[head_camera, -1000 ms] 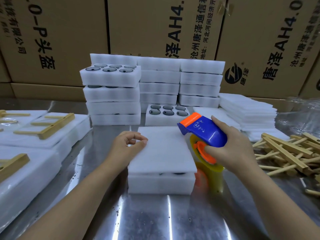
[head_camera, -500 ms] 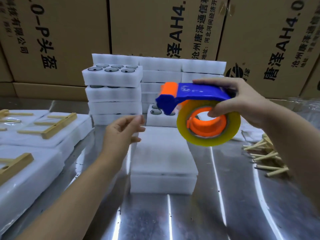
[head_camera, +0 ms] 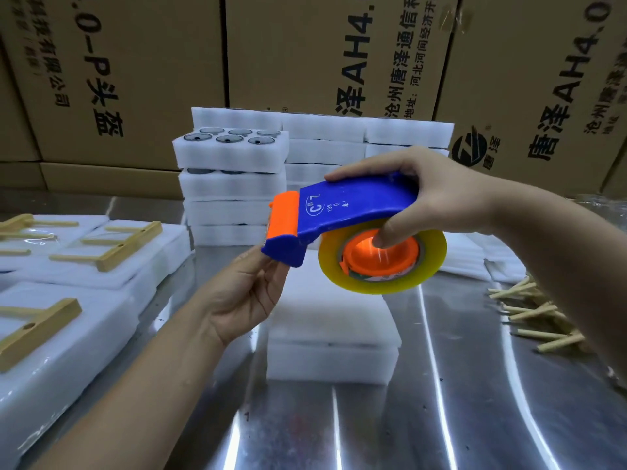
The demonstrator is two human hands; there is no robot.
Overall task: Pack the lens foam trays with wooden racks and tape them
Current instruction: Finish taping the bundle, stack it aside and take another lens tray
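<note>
Step in hand, by judgement: freeing the tape end at the nose of a blue and orange tape dispenser [head_camera: 353, 212] before taping the pack below. Best done by pinching the loose end squarely at the orange cutter, drawing out a short length, keeping it flat and clear of the teeth, then laying it on the near foam edge.

Dispenser held in the air above the middle of a steel table [head_camera: 424, 418], nose pointing left, yellowish tape roll [head_camera: 432, 256] hanging under the right half.

Right hand [head_camera: 441, 195] closed firmly round the dispenser: fingers over the blue top, thumb pressed into the orange hub.

Left hand [head_camera: 247, 293] palm up just under the nose, fingers loosely bent, tips touching the blue lower edge and partly hidden behind it. Impossible to tell whether pinching any tape.

Directly below, near centre: white two-layer foam pack [head_camera: 332, 323], no tape visible on it. Far behind: stacked lens foam trays [head_camera: 230, 154], round lenses showing on top. Left: wrapped packs [head_camera: 68, 334] topped with a wooden rack [head_camera: 130, 245]. Right: loose wooden sticks [head_camera: 543, 313].
</note>
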